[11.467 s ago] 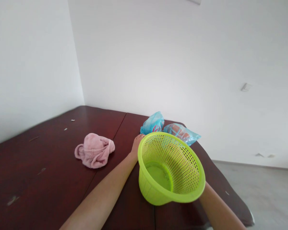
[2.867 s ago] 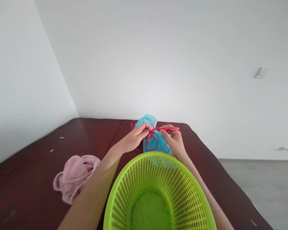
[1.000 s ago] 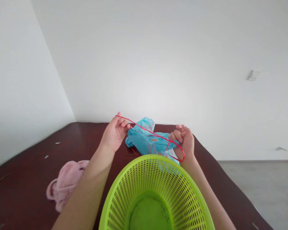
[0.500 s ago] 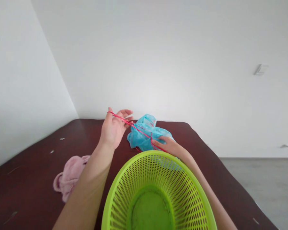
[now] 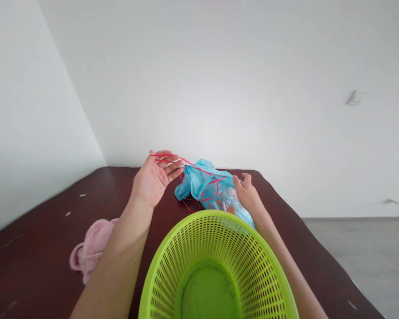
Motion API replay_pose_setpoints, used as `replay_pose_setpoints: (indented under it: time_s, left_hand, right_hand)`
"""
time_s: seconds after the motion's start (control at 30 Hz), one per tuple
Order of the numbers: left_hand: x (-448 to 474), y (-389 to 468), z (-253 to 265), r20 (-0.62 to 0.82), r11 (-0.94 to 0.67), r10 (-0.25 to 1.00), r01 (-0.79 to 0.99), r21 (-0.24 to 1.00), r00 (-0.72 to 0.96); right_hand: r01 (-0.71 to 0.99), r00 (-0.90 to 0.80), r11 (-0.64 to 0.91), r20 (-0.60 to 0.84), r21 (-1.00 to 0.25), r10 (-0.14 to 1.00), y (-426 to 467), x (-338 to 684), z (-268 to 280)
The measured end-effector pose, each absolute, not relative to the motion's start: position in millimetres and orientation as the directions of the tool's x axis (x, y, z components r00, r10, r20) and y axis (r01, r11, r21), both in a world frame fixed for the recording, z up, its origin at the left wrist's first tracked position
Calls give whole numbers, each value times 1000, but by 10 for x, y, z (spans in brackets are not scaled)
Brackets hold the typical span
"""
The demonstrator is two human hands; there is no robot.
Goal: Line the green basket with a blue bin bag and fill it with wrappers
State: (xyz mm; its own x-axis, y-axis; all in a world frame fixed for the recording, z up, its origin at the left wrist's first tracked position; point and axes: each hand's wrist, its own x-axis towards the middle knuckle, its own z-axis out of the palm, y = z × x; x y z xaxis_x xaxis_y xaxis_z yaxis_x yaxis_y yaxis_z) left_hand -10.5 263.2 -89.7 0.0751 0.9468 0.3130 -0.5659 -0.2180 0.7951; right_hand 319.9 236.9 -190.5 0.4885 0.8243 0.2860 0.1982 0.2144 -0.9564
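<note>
A red string [image 5: 196, 166] runs across the thumb and fingers of my left hand [image 5: 153, 179], whose palm faces up with the fingers loosely extended. The string stretches right over a crumpled light-blue plastic bag [image 5: 196, 184], and a loose loop of it lies on the bag. Through the thin plastic something pale and orange-brown shows, too unclear to name. My right hand [image 5: 248, 192] is at the bag's right side, thumb and fingers apart, gripping nothing visible. In front of both hands stands a green mesh plastic basket [image 5: 208, 288], with nothing in it.
A pink fluffy item [image 5: 95, 248] with a loop lies on the dark red-brown table [image 5: 43, 248], partly behind my left forearm. Small scraps lie on the tabletop. White walls rise at the left and back, and a switch [image 5: 356, 97] is on the back wall.
My right hand has come off the string and moved right. The string has slackened into a loop on the bag, which is spread wider. My left hand's fingers have turned more upward.
</note>
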Motion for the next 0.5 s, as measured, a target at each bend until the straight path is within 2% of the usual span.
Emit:
replay_pose_setpoints:
  time_s: [0.1,0.2,0.27,0.33,0.43,0.5]
  left_hand:
    - [-81,2606,-902,413,-331,910,-543,772,33]
    - [-84,2521,-855,489,-373,864,-506,778,115]
    - [-90,2462,-811,477,-339,850,-463,819,222]
    - [-89,2429,-786,433,-305,851,-390,869,297]
    - [-78,2446,-825,390,-352,873,-176,919,293]
    - [-74,2494,-916,419,-446,875,65,893,244]
  right_hand:
    - [172,494,254,307,-952,813,2363,3189,-1929]
    - [418,431,192,380,-888,818,2325,3136,-1907]
    - [592,386,99,390,-799,836,2292,3094,-1883]
    - [694,383,5,376,-720,844,2266,3063,-1862]
    - [788,384,-91,370,-609,846,2247,3058,-1831]
    - [827,360,-98,387,-554,849,2239,3072,-1797]
